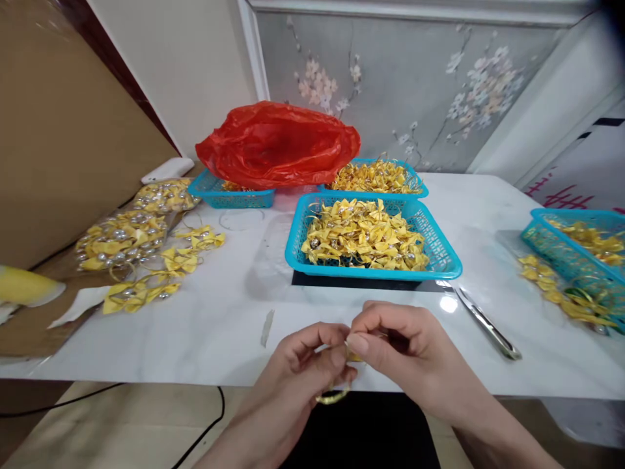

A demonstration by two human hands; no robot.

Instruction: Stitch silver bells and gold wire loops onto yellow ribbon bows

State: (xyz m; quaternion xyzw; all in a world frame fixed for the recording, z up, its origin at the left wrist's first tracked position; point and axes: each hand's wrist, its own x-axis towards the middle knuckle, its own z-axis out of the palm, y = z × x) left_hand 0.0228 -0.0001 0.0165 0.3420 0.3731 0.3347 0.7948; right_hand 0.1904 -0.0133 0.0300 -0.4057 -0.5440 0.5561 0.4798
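Near the table's front edge, my left hand [305, 365] pinches a small yellow ribbon piece [334, 396], whose thin curved loop hangs below the fingers. My right hand [400, 339] meets it from the right, thumb and forefinger pinched on the upper part of the same piece. Most of the piece is hidden by the fingers. Just beyond my hands stands a blue plastic basket [374, 275] heaped with yellow ribbon bows [364, 234] bearing silvery beads. To the right of my right hand lies a metal craft knife [488, 326].
A red plastic bag [278, 146] sits over a blue basket [237, 198] at the back. Another filled basket [424, 189] stands behind the middle one, and one more [551, 244] at far right. Bagged bows [122, 238] and loose bows [141, 292] lie left, near a cardboard box [63, 117].
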